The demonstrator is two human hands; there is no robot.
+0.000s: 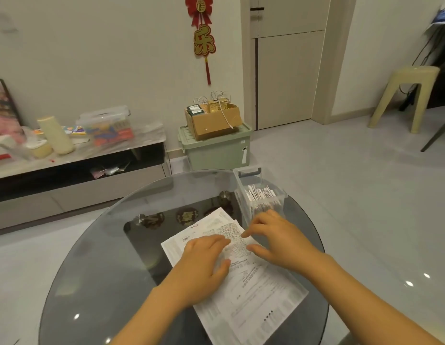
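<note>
A home living room: low TV cabinet (79, 155), red wall ornament (203, 38), plastic stool (405, 95).

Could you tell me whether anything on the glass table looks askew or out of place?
The printed sheets lie fanned and skewed, corners not lined up, as a loose uneven stack. Nothing else stands out.

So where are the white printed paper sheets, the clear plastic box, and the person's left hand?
white printed paper sheets (262, 303): head view, bare lower part of the top sheet.
clear plastic box (242, 195): head view, its left wall.
left hand (204, 265): head view, back of the hand.
</note>
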